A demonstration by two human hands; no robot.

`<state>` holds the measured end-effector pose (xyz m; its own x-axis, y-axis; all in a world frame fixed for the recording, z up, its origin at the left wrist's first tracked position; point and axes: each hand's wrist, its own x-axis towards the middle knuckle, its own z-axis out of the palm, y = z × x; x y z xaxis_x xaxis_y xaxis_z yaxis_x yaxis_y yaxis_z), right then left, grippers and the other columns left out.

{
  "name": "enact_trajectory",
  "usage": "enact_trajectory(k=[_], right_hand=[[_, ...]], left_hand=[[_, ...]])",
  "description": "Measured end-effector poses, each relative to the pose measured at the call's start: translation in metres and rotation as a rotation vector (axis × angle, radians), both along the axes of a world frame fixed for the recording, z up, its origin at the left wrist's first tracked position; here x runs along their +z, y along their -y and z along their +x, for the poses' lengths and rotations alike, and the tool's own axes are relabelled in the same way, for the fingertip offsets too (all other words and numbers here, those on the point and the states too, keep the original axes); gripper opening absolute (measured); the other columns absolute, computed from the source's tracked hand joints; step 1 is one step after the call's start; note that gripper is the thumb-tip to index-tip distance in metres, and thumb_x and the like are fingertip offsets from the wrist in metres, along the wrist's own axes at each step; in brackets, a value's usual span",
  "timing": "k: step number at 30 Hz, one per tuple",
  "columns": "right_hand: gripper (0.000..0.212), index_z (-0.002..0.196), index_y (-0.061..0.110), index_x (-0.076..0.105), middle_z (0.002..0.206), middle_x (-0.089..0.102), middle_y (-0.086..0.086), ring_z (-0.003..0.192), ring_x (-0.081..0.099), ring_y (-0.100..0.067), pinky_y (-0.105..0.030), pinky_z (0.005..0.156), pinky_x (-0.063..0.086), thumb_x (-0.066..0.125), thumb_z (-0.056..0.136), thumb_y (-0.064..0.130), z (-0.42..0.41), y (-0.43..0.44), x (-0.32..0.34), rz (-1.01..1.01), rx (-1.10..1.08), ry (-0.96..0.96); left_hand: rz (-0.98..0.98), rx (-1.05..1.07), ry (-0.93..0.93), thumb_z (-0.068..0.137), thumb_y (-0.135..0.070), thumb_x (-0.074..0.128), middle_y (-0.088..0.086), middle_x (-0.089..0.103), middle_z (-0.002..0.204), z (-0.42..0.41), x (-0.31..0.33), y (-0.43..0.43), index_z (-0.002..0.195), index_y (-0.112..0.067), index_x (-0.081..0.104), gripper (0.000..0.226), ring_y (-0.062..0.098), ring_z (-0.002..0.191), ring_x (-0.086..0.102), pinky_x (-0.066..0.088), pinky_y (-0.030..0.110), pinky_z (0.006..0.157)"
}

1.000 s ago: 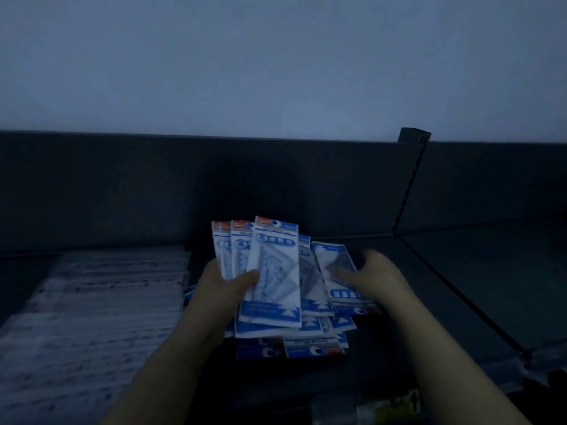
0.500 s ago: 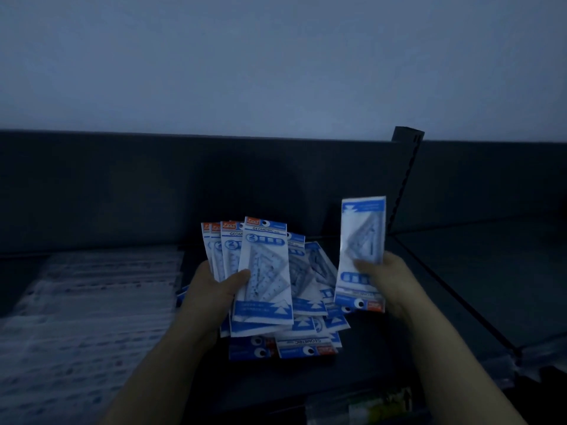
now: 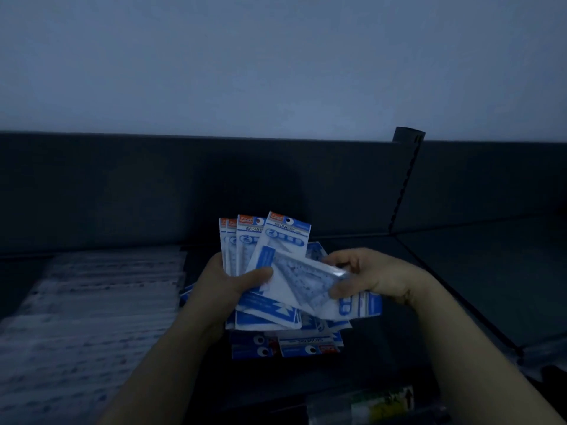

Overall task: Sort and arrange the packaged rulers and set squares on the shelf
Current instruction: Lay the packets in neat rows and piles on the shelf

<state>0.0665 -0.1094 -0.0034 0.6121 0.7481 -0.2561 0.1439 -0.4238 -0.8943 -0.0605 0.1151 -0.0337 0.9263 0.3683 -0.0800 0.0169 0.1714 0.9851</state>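
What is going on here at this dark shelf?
A person's left hand grips a fanned bunch of blue-and-white set square packets upright. The right hand pinches a single packet, tilted across the front of the bunch. More loose packets lie on the shelf underneath, and clear ruler packs lie to the left.

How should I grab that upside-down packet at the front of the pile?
I'd pinch the upside-down packet by its near header edge, coming from the front: it lies flat, header poking toward you, with other packets covering the rest.
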Motion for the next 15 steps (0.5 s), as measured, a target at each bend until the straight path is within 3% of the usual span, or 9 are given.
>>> enact_trajectory(k=[3, 5, 7, 9, 12, 15], right_hand=[[0.044, 0.117, 0.006, 0.061, 0.099, 0.072, -0.011, 0.082, 0.07, -0.022, -0.034, 0.07, 0.059, 0.073, 0.077, 0.02, 0.004, -0.005, -0.005, 0.406, -0.447, -0.17], [0.051, 0.117, 0.001, 0.062, 0.104, 0.071, -0.015, 0.09, 0.069, -0.026, -0.038, 0.079, 0.058, 0.065, 0.08, 0.036, 0.002, -0.007, -0.011, 0.585, -0.5, -0.37], [0.053, 0.115, 0.001, 0.064, 0.11, 0.069, -0.02, 0.102, 0.066, -0.031, -0.04, 0.089, 0.055, 0.062, 0.079, 0.04, -0.012, -0.013, -0.016, 0.492, -0.401, -0.395], [0.046, 0.111, -0.002, 0.064, 0.107, 0.069, -0.023, 0.099, 0.067, -0.034, -0.037, 0.082, 0.058, 0.066, 0.078, 0.029, -0.024, -0.022, -0.022, 0.397, -0.323, -0.351], [0.026, 0.11, 0.002, 0.062, 0.1, 0.072, -0.02, 0.084, 0.071, -0.029, -0.032, 0.067, 0.059, 0.065, 0.085, 0.006, -0.027, -0.034, -0.026, 0.511, -0.438, -0.318], [0.018, 0.106, 0.004, 0.063, 0.098, 0.072, -0.019, 0.081, 0.071, -0.026, -0.036, 0.07, 0.06, 0.056, 0.09, 0.0, -0.02, -0.034, -0.022, 0.571, -0.495, -0.322]], left_hand=[[-0.054, 0.054, 0.016, 0.077, -0.01, 0.076, 0.009, 0.073, 0.096, 0.0, -0.003, 0.0, 0.108, -0.015, 0.063, 0.034, 0.023, 0.076, 0.072, 0.057, 0.031, 0.053], [-0.093, 0.154, 0.029, 0.078, -0.012, 0.076, 0.01, 0.071, 0.101, 0.001, -0.007, -0.002, 0.113, -0.016, 0.061, 0.038, 0.026, 0.082, 0.071, 0.059, 0.036, 0.059], [-0.118, 0.225, 0.033, 0.077, -0.017, 0.078, 0.01, 0.069, 0.111, 0.004, -0.011, -0.005, 0.122, -0.017, 0.056, 0.051, 0.029, 0.091, 0.07, 0.06, 0.046, 0.07], [-0.119, 0.233, 0.037, 0.077, -0.017, 0.078, 0.01, 0.068, 0.113, 0.004, -0.011, -0.005, 0.125, -0.018, 0.054, 0.053, 0.029, 0.094, 0.069, 0.058, 0.05, 0.075], [-0.102, 0.136, 0.035, 0.081, -0.009, 0.073, 0.012, 0.071, 0.106, 0.001, -0.009, -0.001, 0.116, -0.016, 0.06, 0.038, 0.03, 0.09, 0.07, 0.059, 0.045, 0.071], [-0.208, 0.057, 0.016, 0.085, -0.017, 0.068, 0.013, 0.073, 0.101, -0.003, -0.005, 0.002, 0.111, -0.015, 0.064, 0.026, 0.033, 0.089, 0.071, 0.058, 0.048, 0.074]])
